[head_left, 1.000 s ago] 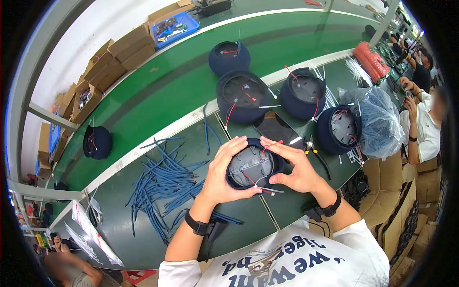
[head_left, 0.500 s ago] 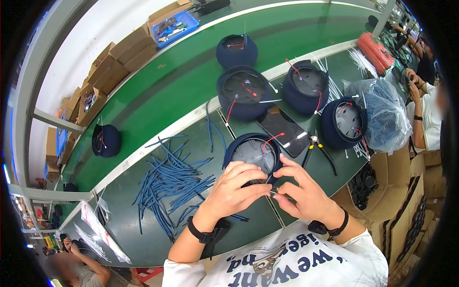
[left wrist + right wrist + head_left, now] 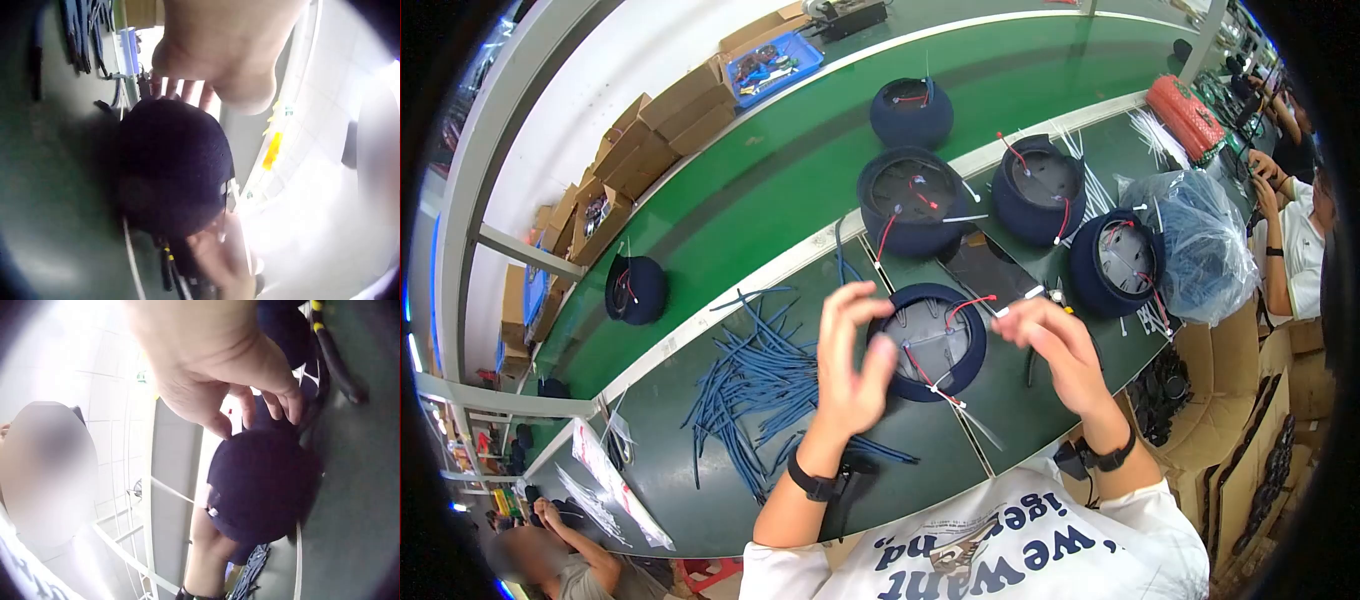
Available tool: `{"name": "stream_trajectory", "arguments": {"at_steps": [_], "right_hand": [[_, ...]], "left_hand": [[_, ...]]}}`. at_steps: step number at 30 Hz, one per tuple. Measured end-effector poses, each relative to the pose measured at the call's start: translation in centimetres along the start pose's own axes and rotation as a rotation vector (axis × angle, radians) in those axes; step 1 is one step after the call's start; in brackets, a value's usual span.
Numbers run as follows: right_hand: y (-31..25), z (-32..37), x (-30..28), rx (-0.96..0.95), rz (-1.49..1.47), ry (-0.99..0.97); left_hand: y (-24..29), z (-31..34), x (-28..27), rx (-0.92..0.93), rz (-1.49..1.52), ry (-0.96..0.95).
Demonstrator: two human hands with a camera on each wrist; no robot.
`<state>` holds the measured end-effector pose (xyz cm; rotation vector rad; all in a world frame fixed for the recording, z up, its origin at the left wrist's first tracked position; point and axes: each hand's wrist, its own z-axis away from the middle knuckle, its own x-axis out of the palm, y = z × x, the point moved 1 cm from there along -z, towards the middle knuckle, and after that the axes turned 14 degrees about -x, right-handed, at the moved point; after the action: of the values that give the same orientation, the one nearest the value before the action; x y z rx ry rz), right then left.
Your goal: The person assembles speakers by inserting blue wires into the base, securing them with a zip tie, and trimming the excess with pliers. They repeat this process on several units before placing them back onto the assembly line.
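Observation:
A dark blue rounded cap (image 3: 974, 365) with a grey inner shell stands hollow side up on the table; red wires and a white tie (image 3: 983, 427) come off its near rim. My left hand (image 3: 850, 365) is spread at the cap's left side, thumb raised. To the cap's right, my right hand (image 3: 1060, 350) hovers with loosely bent fingers, partly hiding the pliers (image 3: 1057, 297). In the right wrist view that hand (image 3: 219, 375) has a gap between thumb and fingers. The left wrist view shows the cap (image 3: 175, 169) below my left hand (image 3: 219, 56).
Blue sleeved strips (image 3: 755, 385) lie heaped at left. Similar caps (image 3: 910, 235) stand beyond, near a dark flat device (image 3: 990, 268). A clear plastic bag (image 3: 1200, 250) is at right, white ties (image 3: 1155, 138) and a red roll (image 3: 1185, 115) behind. Another person (image 3: 1295, 240) sits at right.
Both hands have come away from the cap's near rim, the left to the left and the right towards the pliers. The white tie at the rim is now uncovered.

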<state>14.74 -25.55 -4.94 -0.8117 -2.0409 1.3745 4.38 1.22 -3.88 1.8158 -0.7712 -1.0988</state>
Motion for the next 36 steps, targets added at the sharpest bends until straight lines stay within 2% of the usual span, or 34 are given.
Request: {"name": "stream_trajectory", "arguments": {"at_steps": [1, 2, 3, 4, 5, 11, 15, 16, 19, 20, 23, 24, 27, 30, 33, 34, 35, 36], "right_hand": [[1.5, -0.4, 0.3, 0.031, 0.035, 0.016], [2.9, -1.3, 1.3, 0.059, 0.072, 0.029], [3.8, -2.2, 2.2, 0.082, 0.109, 0.039], [4.3, -2.8, 2.9, 0.107, -0.081, 0.049], [4.3, -3.3, 3.5, 0.083, -0.063, 0.051], [5.8, -2.9, 5.8, -0.055, 0.161, 0.096], [4.9, -3.3, 5.7, -0.051, 0.222, 0.105], [2.7, -3.7, 6.0, -0.054, 0.296, 0.174], [0.7, -3.3, 6.3, -0.152, 0.609, 0.113], [1.4, -3.4, 6.4, -0.265, 0.657, 0.16], [1.9, -3.3, 7.1, -0.307, 0.781, 0.142], [1.9, -3.2, 7.2, -0.317, 0.768, 0.139], [1.9, -2.9, 6.9, -0.42, 0.843, 0.081], [0.4, -3.0, 6.6, -0.179, 0.786, -0.077], [3.0, -2.2, 4.8, -0.252, 0.517, -0.098], [3.2, -2.0, 4.2, -0.168, 0.091, 0.024], [4.5, -1.8, 3.2, -0.186, -0.196, 0.108], [4.1, -2.1, 3.6, -0.138, -0.173, 0.123]], "left_hand": [[-1.4, -0.8, 0.0, -0.17, 0.08, 0.003], [-2.9, -1.6, -0.1, -0.283, 0.217, -0.119], [-3.3, -1.7, 0.4, -0.324, 0.281, -0.159], [-3.5, -1.8, 1.1, -0.365, 0.345, -0.201], [-3.9, -2.0, 1.6, -0.406, 0.411, -0.24], [-3.9, -1.5, 2.1, -0.249, 0.278, -0.226], [-2.8, -2.1, 1.7, -0.144, 0.16, -0.2], [-2.1, -2.3, 1.5, -0.119, 0.127, -0.184], [-0.5, -3.8, 0.7, -0.005, -0.071, -0.239], [0.4, -4.0, 1.2, -0.001, -0.059, -0.208], [-0.3, -4.1, 2.2, -0.137, -0.018, -0.14], [-0.3, -4.0, 2.5, -0.098, -0.011, -0.094], [-1.2, -4.0, 2.4, -0.041, 0.066, -0.149], [-1.7, -4.4, 2.0, 0.043, 0.06, -0.235], [-1.4, -3.9, 1.6, -0.009, 0.253, -0.241], [-2.4, -4.0, 1.0, -0.034, 0.358, -0.257], [-3.3, -3.7, 0.6, -0.103, 0.406, -0.261], [-3.2, -3.5, 0.2, -0.145, 0.324, -0.287]]}}
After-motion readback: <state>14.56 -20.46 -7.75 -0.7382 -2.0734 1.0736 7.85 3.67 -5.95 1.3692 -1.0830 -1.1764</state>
